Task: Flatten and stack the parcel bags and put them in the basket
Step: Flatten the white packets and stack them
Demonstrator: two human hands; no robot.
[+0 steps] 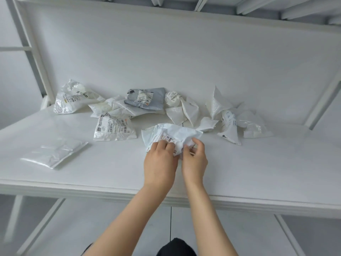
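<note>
The crumpled bag (171, 134) is lying mid-worktop (258, 172), just beyond both hands, its longer side running left to right. The left hand (159, 163) is pinching its labelled near edge and the right hand (194, 161) is pinching the near right corner, so spreading it sideways looks likely next. A flattened bag (55, 154) is lying well to the left, and more crumpled bags (145, 98) are waiting along the far side. No basket is showing.
</note>
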